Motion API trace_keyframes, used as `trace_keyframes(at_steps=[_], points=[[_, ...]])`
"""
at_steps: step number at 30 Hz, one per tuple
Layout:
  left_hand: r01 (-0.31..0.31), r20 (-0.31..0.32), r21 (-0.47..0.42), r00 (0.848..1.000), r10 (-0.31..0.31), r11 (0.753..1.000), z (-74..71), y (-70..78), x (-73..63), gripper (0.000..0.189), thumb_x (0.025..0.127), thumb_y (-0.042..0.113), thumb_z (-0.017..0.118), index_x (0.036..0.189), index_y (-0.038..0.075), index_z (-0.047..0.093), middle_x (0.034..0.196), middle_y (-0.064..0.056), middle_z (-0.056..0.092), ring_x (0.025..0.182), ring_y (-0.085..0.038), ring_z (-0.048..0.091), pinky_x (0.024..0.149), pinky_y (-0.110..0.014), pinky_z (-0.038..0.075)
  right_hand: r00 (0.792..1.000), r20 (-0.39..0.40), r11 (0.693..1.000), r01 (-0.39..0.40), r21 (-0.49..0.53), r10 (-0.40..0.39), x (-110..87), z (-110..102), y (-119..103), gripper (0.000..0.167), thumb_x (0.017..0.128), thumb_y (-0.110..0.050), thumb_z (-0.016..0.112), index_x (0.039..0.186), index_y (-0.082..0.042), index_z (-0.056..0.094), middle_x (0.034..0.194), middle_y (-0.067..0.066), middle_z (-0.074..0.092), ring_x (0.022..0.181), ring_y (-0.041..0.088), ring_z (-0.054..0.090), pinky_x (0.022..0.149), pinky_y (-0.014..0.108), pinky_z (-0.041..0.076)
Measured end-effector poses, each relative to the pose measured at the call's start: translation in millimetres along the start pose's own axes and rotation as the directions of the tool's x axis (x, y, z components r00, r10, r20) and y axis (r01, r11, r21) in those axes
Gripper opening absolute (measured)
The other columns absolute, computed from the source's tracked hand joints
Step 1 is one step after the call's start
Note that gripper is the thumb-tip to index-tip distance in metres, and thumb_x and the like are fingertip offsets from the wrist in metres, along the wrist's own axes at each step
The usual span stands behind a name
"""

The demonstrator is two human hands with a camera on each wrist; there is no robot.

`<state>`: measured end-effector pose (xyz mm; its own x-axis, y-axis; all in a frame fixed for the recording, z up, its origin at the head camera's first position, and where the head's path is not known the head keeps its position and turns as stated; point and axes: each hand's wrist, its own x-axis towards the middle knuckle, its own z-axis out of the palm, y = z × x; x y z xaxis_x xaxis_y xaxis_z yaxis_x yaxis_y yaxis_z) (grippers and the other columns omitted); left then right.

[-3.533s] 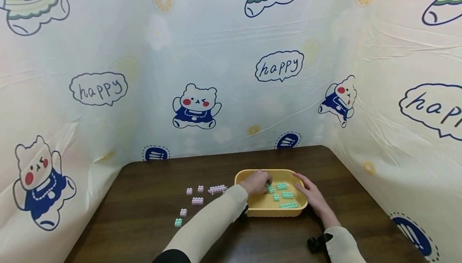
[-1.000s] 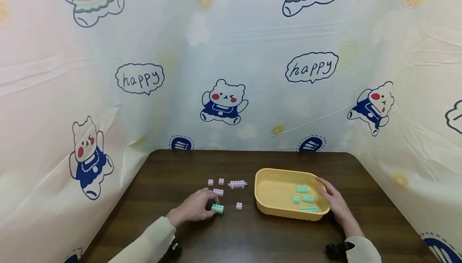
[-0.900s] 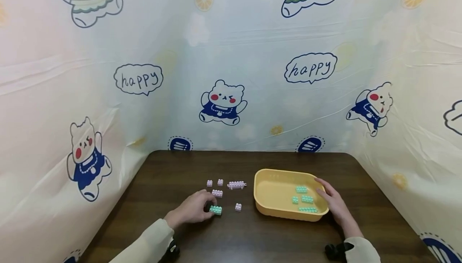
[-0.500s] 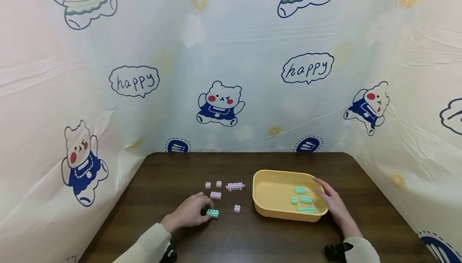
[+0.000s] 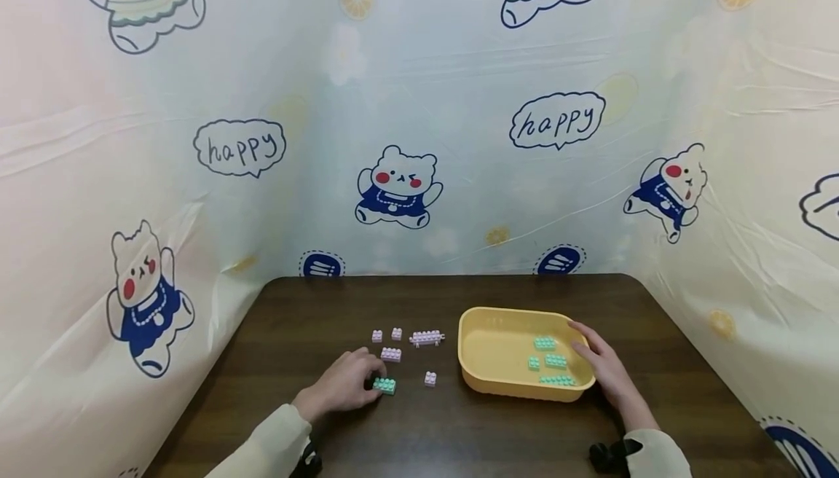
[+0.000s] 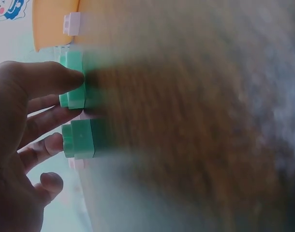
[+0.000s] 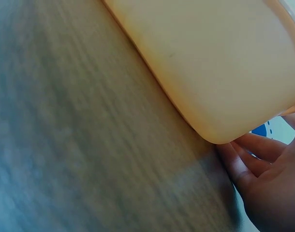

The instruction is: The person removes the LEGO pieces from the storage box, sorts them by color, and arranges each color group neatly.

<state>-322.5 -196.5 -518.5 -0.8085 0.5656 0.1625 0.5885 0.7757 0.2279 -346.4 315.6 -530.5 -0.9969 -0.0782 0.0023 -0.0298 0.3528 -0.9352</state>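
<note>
My left hand (image 5: 344, 382) is over the table left of the tray, pinching a mint-green building brick (image 5: 385, 386) between thumb and fingers. In the left wrist view the thumb lies across this green brick (image 6: 76, 96), and a smaller green brick (image 6: 82, 139) stands beside it near the other fingertips. The hand hides that second brick in the head view. My right hand (image 5: 609, 372) holds the right end of a yellow tray (image 5: 505, 388), its thumb over the rim. Several green bricks (image 5: 556, 361) lie in the tray's right half. In the right wrist view fingers (image 7: 239, 169) lie against the tray's outside.
Several pink bricks lie left of the tray: two small ones (image 5: 396, 334) at the back, a longer one (image 5: 391, 355), a long one with side pegs (image 5: 427, 338), and a small one (image 5: 430, 379) near the tray. A printed curtain (image 5: 419, 99) surrounds the dark wooden table (image 5: 419, 434).
My left hand has moved from inside the tray leftward with a green brick, to beside the pink bricks, and lately stays nearly still. My right hand keeps hold of the tray, now slightly turned.
</note>
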Motion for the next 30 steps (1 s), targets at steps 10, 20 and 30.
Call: trace_keyframes(at_steps=[10, 20, 30], points=[[-0.007, 0.004, 0.019, 1.000, 0.007, 1.000, -2.6, 2.6, 1.9, 0.015, 0.080, 0.032, 0.077, 0.090, 0.024, 0.070, 0.084, 0.017, 0.062, 0.074, -0.004, 0.044, 0.067, -0.027, 0.038, 1.000, -0.003, 1.000, 0.022, 0.017, -0.022, 0.5, -2, -1, 0.057, 0.103, -0.039, 0.045, 0.151, -0.013, 0.032, 0.160, 0.020, 0.017, 0.142, 0.037, 0.022, 0.082, 0.003, 0.033], [-0.031, -0.003, 0.069, 1.000, 0.031, 0.997, -0.3, 3.8, 0.0, 0.015, 0.079, 0.033, 0.078, 0.090, 0.026, 0.069, 0.086, 0.018, 0.063, 0.075, -0.003, 0.044, 0.070, -0.030, 0.040, 0.999, -0.007, 0.999, 0.034, 0.031, -0.033, 1.1, 0, 1, 0.055, 0.103, -0.036, 0.046, 0.151, -0.011, 0.033, 0.160, 0.020, 0.018, 0.142, 0.036, 0.021, 0.083, 0.003, 0.033], [-0.009, -0.083, 0.047, 0.996, 0.013, 0.999, -27.8, 19.0, 3.1, 0.028, 0.080, 0.037, 0.078, 0.101, 0.019, 0.072, 0.097, 0.008, 0.068, 0.087, -0.009, 0.053, 0.074, -0.032, 0.043, 1.000, 0.009, 0.999, 0.012, 0.045, -0.012, -1.4, 1, -2, 0.056, 0.103, -0.036, 0.045, 0.152, -0.012, 0.029, 0.161, 0.021, 0.013, 0.144, 0.040, 0.015, 0.113, 0.059, 0.019]])
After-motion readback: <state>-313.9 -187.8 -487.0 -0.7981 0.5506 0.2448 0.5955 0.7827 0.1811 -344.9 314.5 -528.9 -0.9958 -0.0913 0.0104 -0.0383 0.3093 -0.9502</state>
